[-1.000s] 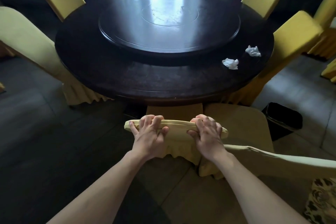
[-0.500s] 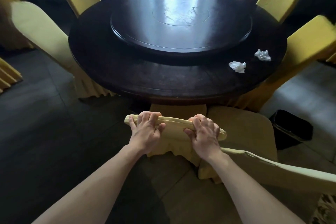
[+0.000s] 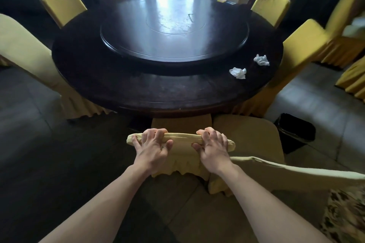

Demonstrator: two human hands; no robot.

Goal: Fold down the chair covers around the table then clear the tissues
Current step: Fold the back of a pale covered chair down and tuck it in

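Observation:
A yellow chair cover (image 3: 181,151) sits on the chair right in front of me, its top edge bunched into a roll. My left hand (image 3: 151,149) grips the left part of that roll, my right hand (image 3: 213,148) the right part, fingers curled over it. Two crumpled white tissues lie on the round dark table (image 3: 138,92): one tissue (image 3: 238,73) nearer me, the other tissue (image 3: 261,60) further right, close to the table's rim.
A dark turntable (image 3: 173,27) fills the table's middle. Several yellow-covered chairs ring the table; one (image 3: 246,136) stands just right of mine. A black bin (image 3: 296,130) sits on the floor to the right. A patterned cloth (image 3: 343,215) is at lower right.
Both hands stay on the rolled top of the cover, now spread a little wider apart. My view has swung slightly, so the table and tissues shifted in the frame.

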